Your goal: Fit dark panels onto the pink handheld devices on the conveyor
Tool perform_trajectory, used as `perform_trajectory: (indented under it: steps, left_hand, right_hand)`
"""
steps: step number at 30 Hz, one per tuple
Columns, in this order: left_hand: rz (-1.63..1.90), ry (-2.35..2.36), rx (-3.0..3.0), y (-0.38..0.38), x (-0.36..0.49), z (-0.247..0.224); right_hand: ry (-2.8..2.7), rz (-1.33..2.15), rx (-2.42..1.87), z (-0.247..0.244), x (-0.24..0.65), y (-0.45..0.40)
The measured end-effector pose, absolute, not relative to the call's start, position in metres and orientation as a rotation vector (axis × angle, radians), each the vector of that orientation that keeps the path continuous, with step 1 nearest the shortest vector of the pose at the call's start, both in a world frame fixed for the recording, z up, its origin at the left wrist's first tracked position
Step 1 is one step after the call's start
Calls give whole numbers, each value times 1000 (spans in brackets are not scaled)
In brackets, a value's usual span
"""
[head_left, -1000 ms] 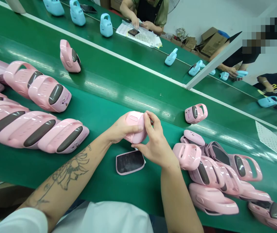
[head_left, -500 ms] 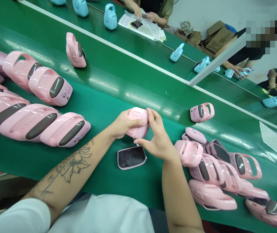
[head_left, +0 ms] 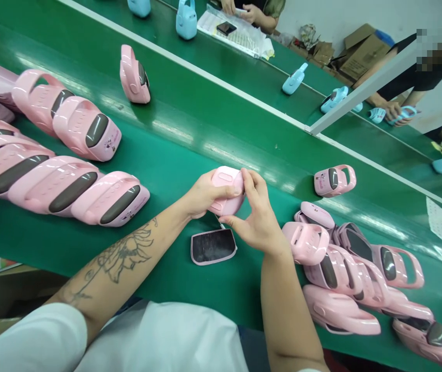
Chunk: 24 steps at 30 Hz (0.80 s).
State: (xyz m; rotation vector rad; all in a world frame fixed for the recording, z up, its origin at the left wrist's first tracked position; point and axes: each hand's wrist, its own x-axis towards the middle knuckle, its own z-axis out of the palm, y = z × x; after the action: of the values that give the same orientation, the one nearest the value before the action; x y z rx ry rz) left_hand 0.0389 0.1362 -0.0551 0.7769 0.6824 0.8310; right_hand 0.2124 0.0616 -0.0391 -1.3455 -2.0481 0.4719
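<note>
Between my two hands sits a small pink plastic shell (head_left: 226, 191), its rounded back facing up. My left hand (head_left: 207, 195) cups it from the left, with the thumb across its top. My right hand (head_left: 255, 219) pinches its right edge with the fingertips. Just below them, a flat pink-rimmed piece with a dark glossy face (head_left: 213, 246) lies on the green conveyor belt (head_left: 174, 248). A thin pale strip shows near its top edge. Pink handled bag-shaped cases lie in rows to the left (head_left: 106, 199) and in a heap to the right (head_left: 340, 274).
A single pink case (head_left: 335, 181) and another (head_left: 134, 75) stand apart on the belt. A white rail (head_left: 221, 82) separates a second green belt with blue cases (head_left: 186, 19). A co-worker's hands (head_left: 240, 10) work over papers there. Cardboard boxes (head_left: 364, 57) lie beyond.
The whole scene has shifted up and to the right in the view. Both hands keep hold of the pink shell, which has turned only slightly.
</note>
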Motion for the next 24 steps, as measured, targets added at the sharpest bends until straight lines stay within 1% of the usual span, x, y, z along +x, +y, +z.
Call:
perform_trajectory:
  steps: [4, 12, 24]
  left_hand:
    - [804, 611, 851, 139, 34, -59]
    - [822, 644, 927, 144, 24, -58]
    - [974, 737, 1194, 141, 24, -58]
  right_hand:
    - [-2060, 468, -1367, -31, 213, 56]
    - [-2116, 246, -1289, -33, 201, 54]
    - [-2135, 195, -1238, -28, 197, 51]
